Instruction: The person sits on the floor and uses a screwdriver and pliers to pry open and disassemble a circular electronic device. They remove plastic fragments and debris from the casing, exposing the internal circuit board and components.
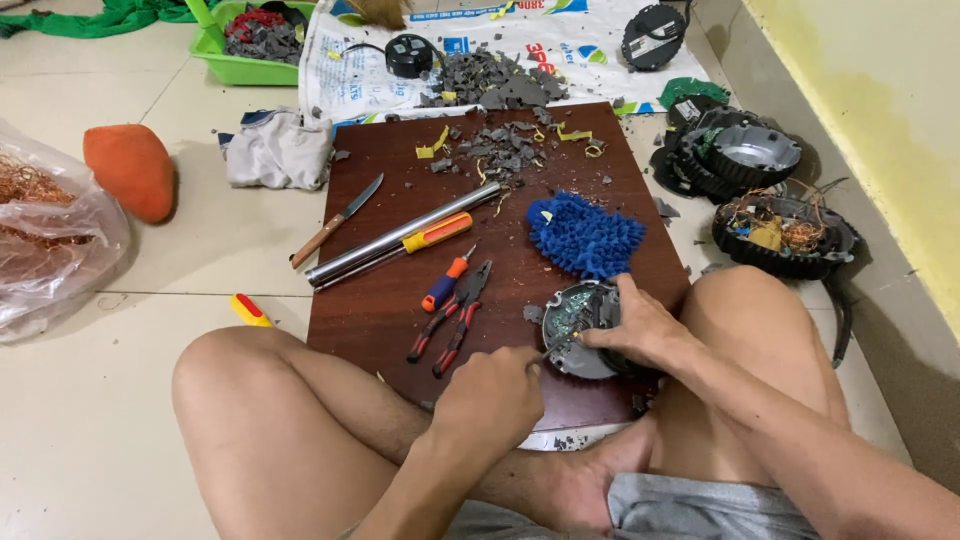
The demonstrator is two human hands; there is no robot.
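Head view: I sit cross-legged on the tiled floor with a dark brown wooden board laid in front of my knees.
Right hand: my right hand lies curled over the near right edge of a round motor housing, fingers bent around its rim and gripping it.
Left hand: my left hand is closed in a fist around a thin tool; its tip reaches into the housing, though I cannot tell what kind of tool it is from here.
Motor housing: it sits on the board's near right part, between my two hands, its open face up showing a green circuit board inside.
Just left of it: red-handled pliers and a small orange-and-blue screwdriver lie side by side on the board.
Further up the board: a long metal tube lies slantwise with a yellow-and-orange screwdriver touching it, and a knife juts over the left edge.
Blue mitt: a shaggy blue cleaning mitt rests just beyond the housing.
Debris: grey broken chips are scattered over the far end of the board.
Right side: more round black motor shells are on the floor near the wall.
Left side: a clear bag of copper wire sits well apart on the floor.
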